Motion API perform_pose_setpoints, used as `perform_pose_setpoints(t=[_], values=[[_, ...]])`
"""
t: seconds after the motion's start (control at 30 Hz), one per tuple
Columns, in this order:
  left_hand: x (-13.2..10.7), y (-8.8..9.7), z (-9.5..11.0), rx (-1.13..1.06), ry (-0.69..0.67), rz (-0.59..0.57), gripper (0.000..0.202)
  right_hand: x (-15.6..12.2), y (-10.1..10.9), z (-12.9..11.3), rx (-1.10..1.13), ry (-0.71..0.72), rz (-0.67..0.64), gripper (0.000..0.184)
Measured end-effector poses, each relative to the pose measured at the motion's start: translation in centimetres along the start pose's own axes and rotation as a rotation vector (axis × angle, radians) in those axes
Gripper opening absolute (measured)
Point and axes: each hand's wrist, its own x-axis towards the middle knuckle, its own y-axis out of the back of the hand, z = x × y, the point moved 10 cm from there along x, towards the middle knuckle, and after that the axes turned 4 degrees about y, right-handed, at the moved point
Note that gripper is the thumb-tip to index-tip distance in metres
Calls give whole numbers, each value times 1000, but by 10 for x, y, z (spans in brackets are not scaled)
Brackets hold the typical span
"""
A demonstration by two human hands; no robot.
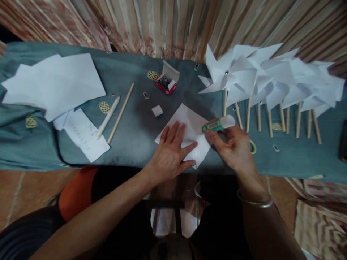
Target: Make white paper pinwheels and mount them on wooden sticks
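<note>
My left hand lies flat with fingers spread on a folded white paper square near the table's front edge. Just right of the paper, my right hand pinches a green and white glue stick, which lies nearly level with its white end pointing right. A small white cap rests on the cloth to the left of the paper.
A grey-blue cloth covers the table. Several finished white paper pinwheels on wooden sticks lie at the right. A stack of white sheets, a wooden stick, a white pen and an open red box of pins lie to the left.
</note>
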Motion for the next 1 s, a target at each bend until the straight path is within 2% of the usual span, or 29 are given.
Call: perform_pose_setpoints(t=[0.1, 0.17, 0.33, 0.43, 0.53, 0.63, 0.77, 0.87, 1.0], values=[[0, 1, -1, 11, 0, 0, 53, 1, 19, 19, 309, -68, 182, 22], [0, 3, 0, 12, -3, 3, 51, 1, 26, 30, 479, -116, 253, 20], [-1, 11, 6, 17, -30, 8, 54, 1, 21, 44, 713, -208, 199, 20], [0, 26, 4, 42, -55, 70, 51, -2, 19, 50, 845, -264, 222, 22], [4, 54, -20, 69, 5, 234, 45, -6, 13, 52, 962, -339, 238, 22], [8, 78, -61, 73, 169, 386, 49, -7, 2, 45, 1033, -393, 184, 25], [16, 84, -98, 47, 302, 395, 46, -9, -12, 38, 1105, -456, 136, 28], [20, 82, -106, -7, 348, 373, 35, -10, -18, 38, 1162, -508, 150, 26], [20, 81, -98, -257, 342, 386, 27, -11, -24, 34, 1233, -534, 135, 32]])
